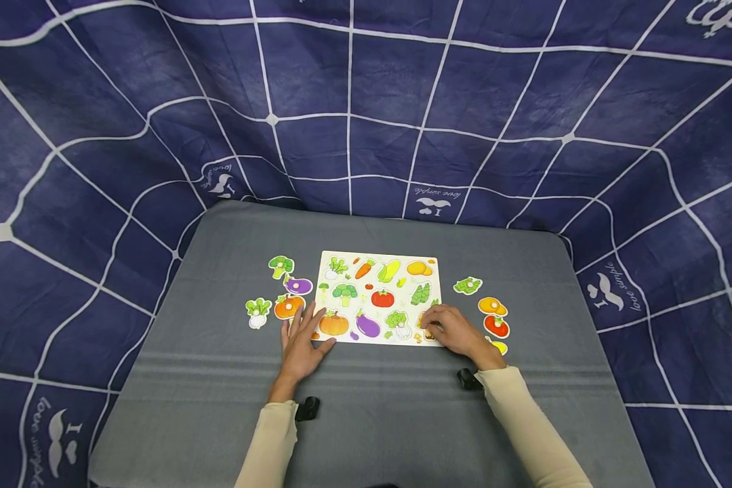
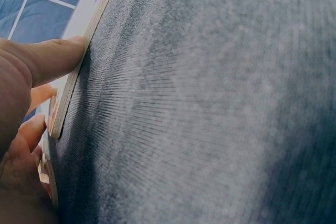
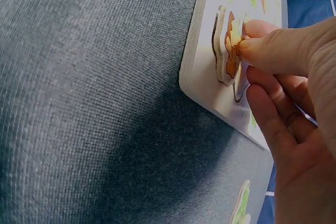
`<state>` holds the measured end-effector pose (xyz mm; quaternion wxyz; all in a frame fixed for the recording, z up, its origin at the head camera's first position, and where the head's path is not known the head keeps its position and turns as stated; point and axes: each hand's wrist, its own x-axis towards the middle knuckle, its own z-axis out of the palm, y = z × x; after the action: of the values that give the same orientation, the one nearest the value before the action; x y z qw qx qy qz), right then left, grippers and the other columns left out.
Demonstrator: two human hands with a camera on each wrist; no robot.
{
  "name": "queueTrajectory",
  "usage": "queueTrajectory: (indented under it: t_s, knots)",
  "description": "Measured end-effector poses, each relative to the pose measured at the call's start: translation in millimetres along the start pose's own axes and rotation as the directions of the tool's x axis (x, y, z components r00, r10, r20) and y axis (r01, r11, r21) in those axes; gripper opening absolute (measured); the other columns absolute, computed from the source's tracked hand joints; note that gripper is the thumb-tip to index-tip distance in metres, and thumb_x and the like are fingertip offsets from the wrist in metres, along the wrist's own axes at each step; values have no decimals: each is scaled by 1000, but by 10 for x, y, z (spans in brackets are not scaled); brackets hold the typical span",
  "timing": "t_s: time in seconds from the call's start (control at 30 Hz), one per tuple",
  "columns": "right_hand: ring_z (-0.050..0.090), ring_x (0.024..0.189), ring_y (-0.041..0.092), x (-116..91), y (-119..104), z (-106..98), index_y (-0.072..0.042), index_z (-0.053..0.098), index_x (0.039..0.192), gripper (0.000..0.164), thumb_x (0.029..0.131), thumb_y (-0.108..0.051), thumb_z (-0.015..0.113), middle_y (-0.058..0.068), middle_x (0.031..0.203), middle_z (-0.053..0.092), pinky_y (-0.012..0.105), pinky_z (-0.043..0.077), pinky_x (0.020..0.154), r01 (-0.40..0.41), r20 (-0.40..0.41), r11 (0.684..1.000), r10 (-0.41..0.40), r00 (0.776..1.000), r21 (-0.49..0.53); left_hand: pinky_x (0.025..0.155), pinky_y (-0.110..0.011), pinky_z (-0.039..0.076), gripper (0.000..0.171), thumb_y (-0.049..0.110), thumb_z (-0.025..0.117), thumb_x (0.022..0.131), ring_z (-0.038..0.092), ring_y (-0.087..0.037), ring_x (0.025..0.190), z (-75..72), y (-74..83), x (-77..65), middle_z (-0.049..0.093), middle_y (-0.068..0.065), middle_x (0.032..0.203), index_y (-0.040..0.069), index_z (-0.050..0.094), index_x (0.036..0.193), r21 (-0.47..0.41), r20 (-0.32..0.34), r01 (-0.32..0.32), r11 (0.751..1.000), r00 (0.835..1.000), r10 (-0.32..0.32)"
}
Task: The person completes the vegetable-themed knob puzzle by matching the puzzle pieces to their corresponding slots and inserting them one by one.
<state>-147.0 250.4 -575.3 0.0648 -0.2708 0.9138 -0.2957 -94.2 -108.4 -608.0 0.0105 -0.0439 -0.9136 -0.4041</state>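
A white wooden puzzle board [image 1: 325,257] with printed vegetables lies on the grey table. My left hand [image 1: 301,347] spreads its fingers at the board's lower left, and its thumb [image 2: 55,59] touches the board's edge in the left wrist view. At the lower right corner, my right hand [image 1: 454,331] pinches a brown-and-yellow puzzle piece [image 3: 231,51] between thumb and index finger. That piece stands tilted over the board, its kind unclear. Close to the left hand's fingertips lies a pumpkin piece [image 1: 285,307].
Left of the board lie a broccoli piece [image 1: 280,266], an eggplant piece [image 1: 298,285] and a white radish piece [image 1: 258,313]. To the right are a leafy green piece [image 1: 468,285], an orange-yellow piece [image 1: 493,306], a tomato piece [image 1: 497,327] and a partly hidden yellow piece [image 1: 499,347].
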Motion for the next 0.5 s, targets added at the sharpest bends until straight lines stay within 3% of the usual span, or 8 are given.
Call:
queueTrajectory:
  t_s: [0.2,0.5]
  knots:
    - [66,97,18,-9,10,9,-12,76,90,14,90,0,69,-1,99,71,39,54,89,-18,6,1000,18,1000,-1,119,-64,-1,68,18,78,85,16,-40,153,13,-14,-3,33,-16,162,9,51,147,5,-4,-7,1000,1000,7]
    - [66,95,20,-1,1,8,-11,74,89,15,89,3,68,0,97,71,39,54,87,27,-16,1000,-27,1000,-10,119,-63,-1,69,19,79,85,17,-41,153,8,-9,-3,33,-16,162,9,50,147,3,-6,-10,1000,1000,10]
